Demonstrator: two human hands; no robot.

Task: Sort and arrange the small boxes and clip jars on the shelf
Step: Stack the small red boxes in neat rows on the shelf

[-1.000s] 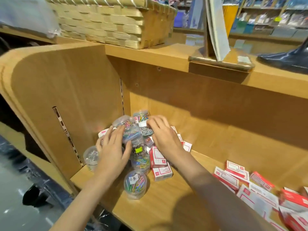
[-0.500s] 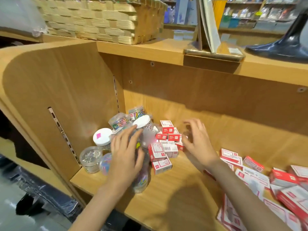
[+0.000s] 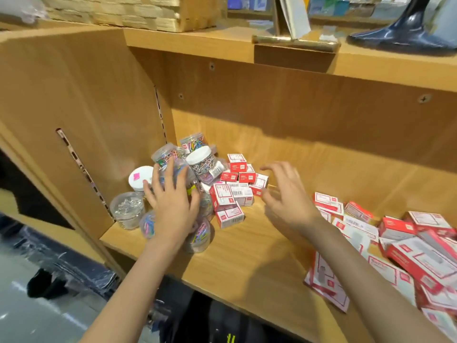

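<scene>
Sorting is only beginning, I judge. Clip jars (image 3: 178,184) are leaning in a heap at the far left of the shelf (image 3: 247,263), and the left hand (image 3: 173,206) is pressing on them with spread fingers. Small boxes (image 3: 235,189) are lying tumbled just beside. The right hand (image 3: 284,196) is hovering empty, fingers loosely apart, near them. More boxes (image 3: 395,238) are lying scattered at right.

Stationery shop: stocked shelf (image 3: 247,256), boxed staples (image 3: 420,258)
</scene>
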